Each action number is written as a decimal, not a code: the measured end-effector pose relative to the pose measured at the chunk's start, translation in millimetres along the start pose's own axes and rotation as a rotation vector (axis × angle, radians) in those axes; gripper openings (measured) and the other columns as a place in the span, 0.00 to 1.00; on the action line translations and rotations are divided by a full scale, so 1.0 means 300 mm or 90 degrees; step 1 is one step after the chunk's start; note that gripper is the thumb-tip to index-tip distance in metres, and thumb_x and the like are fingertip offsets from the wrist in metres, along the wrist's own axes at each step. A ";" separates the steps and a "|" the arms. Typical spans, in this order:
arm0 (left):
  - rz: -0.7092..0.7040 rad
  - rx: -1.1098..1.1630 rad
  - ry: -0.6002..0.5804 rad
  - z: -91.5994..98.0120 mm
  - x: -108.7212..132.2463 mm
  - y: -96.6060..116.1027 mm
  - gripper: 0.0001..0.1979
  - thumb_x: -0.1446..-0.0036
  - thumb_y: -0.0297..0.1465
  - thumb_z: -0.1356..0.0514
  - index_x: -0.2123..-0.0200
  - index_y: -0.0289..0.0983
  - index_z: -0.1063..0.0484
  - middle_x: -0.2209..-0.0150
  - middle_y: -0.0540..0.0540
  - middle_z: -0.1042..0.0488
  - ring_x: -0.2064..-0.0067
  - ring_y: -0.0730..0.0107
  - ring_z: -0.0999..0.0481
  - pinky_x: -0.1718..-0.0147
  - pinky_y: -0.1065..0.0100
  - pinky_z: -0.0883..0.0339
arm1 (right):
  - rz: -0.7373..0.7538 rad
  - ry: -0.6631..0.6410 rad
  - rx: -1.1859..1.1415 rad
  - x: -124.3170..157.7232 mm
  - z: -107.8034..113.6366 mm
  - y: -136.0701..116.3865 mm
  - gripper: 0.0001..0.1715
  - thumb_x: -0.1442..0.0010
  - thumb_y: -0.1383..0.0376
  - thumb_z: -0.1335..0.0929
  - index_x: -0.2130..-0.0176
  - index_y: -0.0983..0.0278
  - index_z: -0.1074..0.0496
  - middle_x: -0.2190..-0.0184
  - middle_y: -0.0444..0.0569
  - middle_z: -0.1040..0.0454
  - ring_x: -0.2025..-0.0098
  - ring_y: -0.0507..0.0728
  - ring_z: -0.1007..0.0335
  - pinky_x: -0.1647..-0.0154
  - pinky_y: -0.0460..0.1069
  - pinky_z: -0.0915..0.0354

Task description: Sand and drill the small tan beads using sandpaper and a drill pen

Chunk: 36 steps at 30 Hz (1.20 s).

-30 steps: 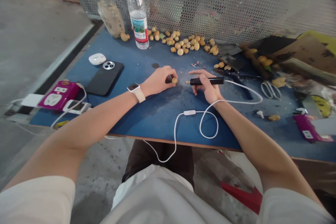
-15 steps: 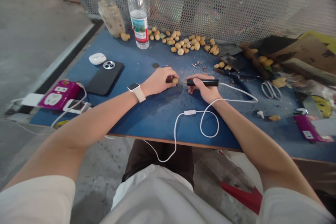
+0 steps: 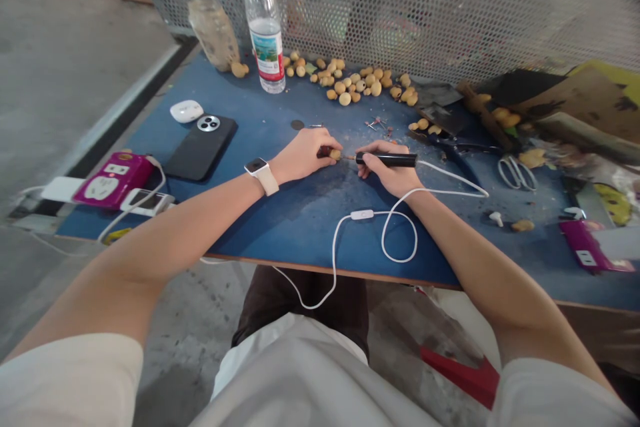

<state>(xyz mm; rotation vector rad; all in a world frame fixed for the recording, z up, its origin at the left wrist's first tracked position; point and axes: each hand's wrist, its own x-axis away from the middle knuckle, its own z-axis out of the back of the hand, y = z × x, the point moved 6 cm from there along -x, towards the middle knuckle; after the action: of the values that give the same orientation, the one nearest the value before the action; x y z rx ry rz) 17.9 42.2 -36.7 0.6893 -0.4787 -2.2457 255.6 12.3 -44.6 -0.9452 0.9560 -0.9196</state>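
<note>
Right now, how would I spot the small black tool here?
On the blue work table, find the person's right hand. It holds a slim black pen-shaped tool trailing a thin white cable, its tip aimed at the small tan lump in the left hand.

Left hand (image 3: 303,155) pinches small tan seed (image 3: 335,155); right hand (image 3: 387,170) grips black corded engraver (image 3: 386,159), tip at seed, over blue tabletop (image 3: 300,227).

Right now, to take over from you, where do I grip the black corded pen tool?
Grip the black barrel around its middle, from the right: the thin tip points left at the small tan seed in the left hand, and the white cord leaves the right end.
</note>
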 end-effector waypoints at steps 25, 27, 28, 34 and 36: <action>0.002 -0.001 -0.010 0.000 0.000 0.015 0.14 0.26 0.29 0.26 0.41 0.39 0.07 0.45 0.37 0.10 0.47 0.51 0.12 0.36 0.49 0.20 | -0.027 0.008 -0.018 -0.004 -0.003 0.000 0.33 0.32 0.32 0.16 0.56 0.58 0.12 0.69 0.47 0.12 0.71 0.57 0.16 0.64 0.54 0.13; 0.003 -0.002 -0.012 -0.001 0.002 0.016 0.14 0.25 0.29 0.26 0.40 0.39 0.07 0.45 0.37 0.10 0.47 0.51 0.13 0.36 0.49 0.20 | -0.023 0.004 -0.015 -0.004 -0.004 0.002 0.33 0.32 0.32 0.16 0.56 0.58 0.12 0.69 0.47 0.13 0.71 0.56 0.16 0.64 0.54 0.13; 0.003 -0.004 -0.014 -0.003 0.002 0.015 0.14 0.25 0.29 0.27 0.40 0.39 0.07 0.45 0.37 0.10 0.47 0.51 0.13 0.36 0.49 0.20 | -0.022 0.001 -0.014 -0.004 -0.004 0.002 0.33 0.32 0.32 0.16 0.56 0.58 0.13 0.69 0.47 0.13 0.71 0.56 0.16 0.63 0.54 0.13; 0.004 -0.008 -0.014 -0.008 0.001 0.009 0.15 0.26 0.28 0.26 0.39 0.39 0.07 0.45 0.37 0.10 0.47 0.52 0.13 0.36 0.50 0.20 | -0.013 -0.001 -0.006 -0.005 -0.003 -0.004 0.34 0.31 0.32 0.17 0.56 0.58 0.12 0.69 0.48 0.13 0.71 0.56 0.16 0.64 0.54 0.14; 0.004 -0.007 -0.012 -0.007 0.000 0.011 0.14 0.25 0.28 0.26 0.40 0.39 0.07 0.45 0.37 0.10 0.48 0.52 0.13 0.37 0.50 0.20 | -0.014 -0.001 -0.001 -0.004 -0.003 -0.004 0.33 0.31 0.32 0.17 0.56 0.58 0.12 0.69 0.47 0.13 0.71 0.56 0.16 0.64 0.54 0.14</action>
<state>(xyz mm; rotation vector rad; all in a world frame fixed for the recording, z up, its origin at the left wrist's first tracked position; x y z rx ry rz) 20.9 39.9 -36.7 0.6600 -0.4773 -2.2495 254.2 13.1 -43.5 -0.9592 0.9456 -0.9372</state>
